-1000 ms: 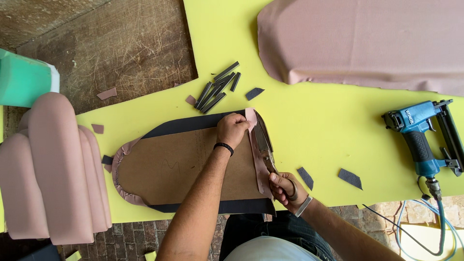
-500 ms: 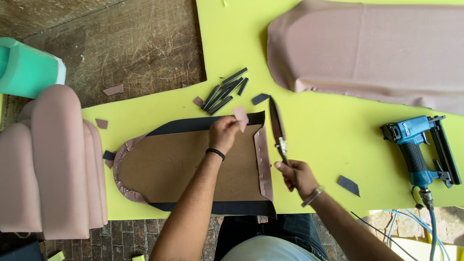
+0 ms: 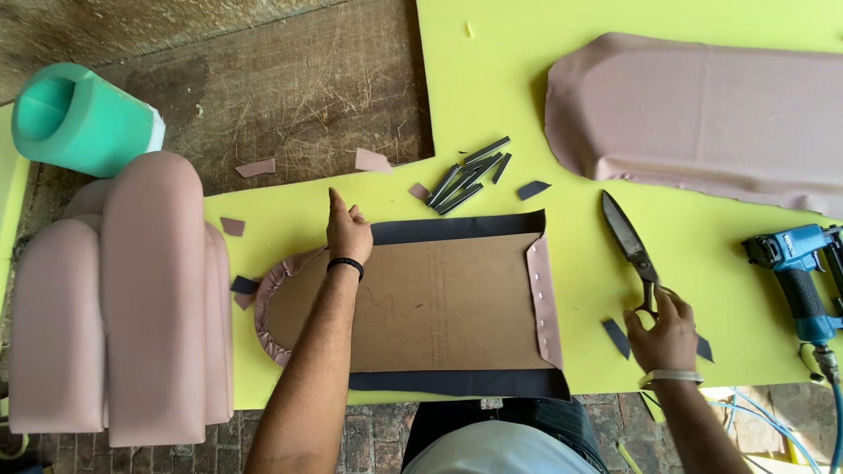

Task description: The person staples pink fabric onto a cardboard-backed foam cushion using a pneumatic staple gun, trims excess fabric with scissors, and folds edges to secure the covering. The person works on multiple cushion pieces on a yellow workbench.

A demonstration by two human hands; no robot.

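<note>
- Head view: the left hand [image 3: 348,233] is lying on the upper edge of a brown board panel [image 3: 439,303], fingers loosely curled and the forefinger stretched out toward the top of the picture — it is gripping nothing, only pressing on the panel.
- The panel is lying flat on a yellow foam sheet [image 3: 492,96], right in front of the person; dark fabric strips [image 3: 457,228] are showing along its upper and lower edges, and pink fabric [image 3: 544,298] is folded over its right end and gathered round its rounded left end.
- The right hand [image 3: 665,333] is closing round the handles of a pair of metal shears [image 3: 630,241], whose shut blades are lying on the foam, pointing away from the person, just right of the panel.
- A small heap of staple strips [image 3: 470,174] is sitting on the foam above the panel, with dark and pink offcuts scattered near it.
- A large pink upholstered piece [image 3: 702,114] is resting across the upper right of the foam.
- A blue staple gun [image 3: 803,272] is lying at the right edge, its hose trailing down.
- A pink channelled cushion [image 3: 123,298] is standing at the left, and a green foam roll [image 3: 79,118] is lying beyond it on the worn wooden table [image 3: 290,79].
</note>
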